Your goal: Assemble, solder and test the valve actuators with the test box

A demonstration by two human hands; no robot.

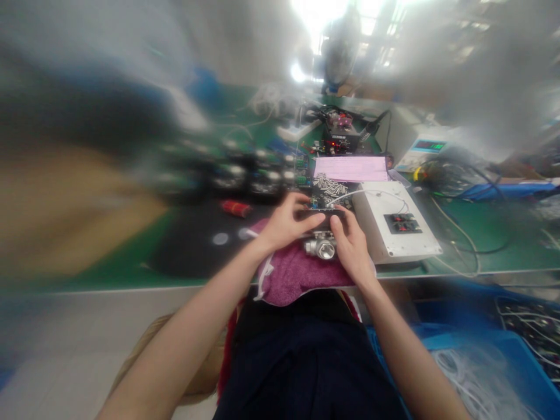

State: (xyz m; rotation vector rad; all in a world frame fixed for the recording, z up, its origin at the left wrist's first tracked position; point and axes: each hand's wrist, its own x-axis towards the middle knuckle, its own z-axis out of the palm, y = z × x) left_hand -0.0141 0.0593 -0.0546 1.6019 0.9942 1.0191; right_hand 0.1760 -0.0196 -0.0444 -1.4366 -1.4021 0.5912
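Note:
Between my two hands is a black housing [315,220] with a small circuit board [322,202] showing along its far side. A shiny metal valve body [322,248] with a round opening sits on its near side, above a purple cloth [292,274]. My left hand [286,224] grips the housing's left side, thumb across the front and fingers bent behind. From the right, my right hand [351,238] closes on the same housing with thumb and fingers. A white wire [363,191] runs from the board area to a white box [396,239].
Many small metal pins [329,186] lie just beyond the hands. A red cylinder-like item [236,208] rests on a black mat [188,251]. Behind are a pink paper [350,168], a black control unit [343,143] and a power supply [420,140]. A blue bin [520,361] stands low right.

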